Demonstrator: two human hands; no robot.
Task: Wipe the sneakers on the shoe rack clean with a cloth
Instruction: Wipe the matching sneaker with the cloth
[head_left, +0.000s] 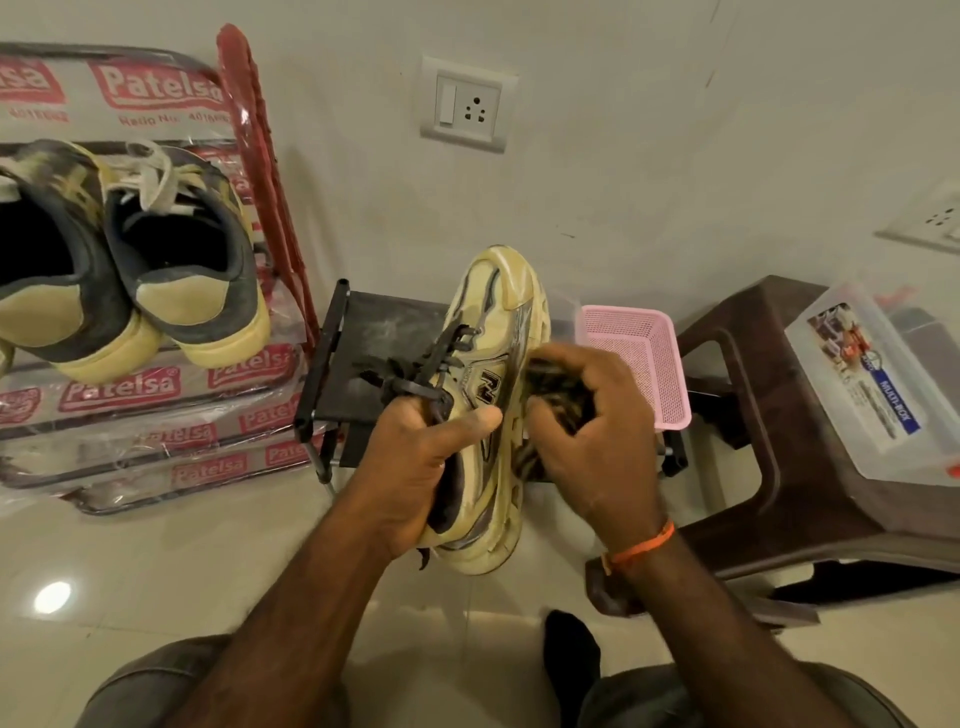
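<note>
Sneaker (496, 395) is being gripped at the collar by the left hand (415, 467), tilted sole-rightward above the floor, so its sidewall is being exposed to the cloth (556, 395) being clutched by the right hand (597, 431).

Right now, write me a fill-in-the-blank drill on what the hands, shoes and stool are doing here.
1. The left hand holds a cream ____ by its collar.
2. The right hand presses a dark ____ against its sole.
3. On the rack sit ____ more shoes.
4. The box rests on a brown ____.

Missing words: sneaker; cloth; two; stool
</note>
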